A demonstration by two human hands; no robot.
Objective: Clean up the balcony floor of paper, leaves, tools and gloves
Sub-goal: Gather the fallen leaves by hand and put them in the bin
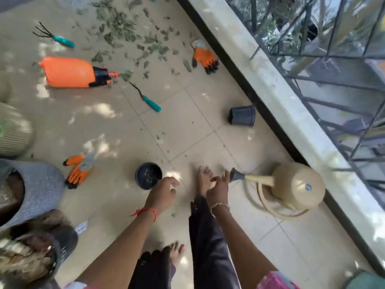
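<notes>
My left hand [163, 191] hangs empty with loosely curled fingers beside a small black pot [148, 175] standing upright on the tiles. My right hand [218, 187] is open, its fingers spread close to the spout of a beige watering can [291, 185] lying by the ledge. One orange glove [80, 168] lies at the left, another orange glove [204, 59] near the ledge farther off. A teal-handled rake [55, 37] and a teal-handled hand tool [149, 101] lie on the floor. Dry leaves [125, 28] are scattered at the far end. A paper scrap [81, 227] lies low left.
An orange sprayer bottle [70, 73] lies on its side. A black pot [242, 115] is tipped over by the ledge [270, 80], with a metal railing [333, 59] beyond it. Planters [39, 184] crowd the left edge. My bare feet [204, 180] stand on the tiles.
</notes>
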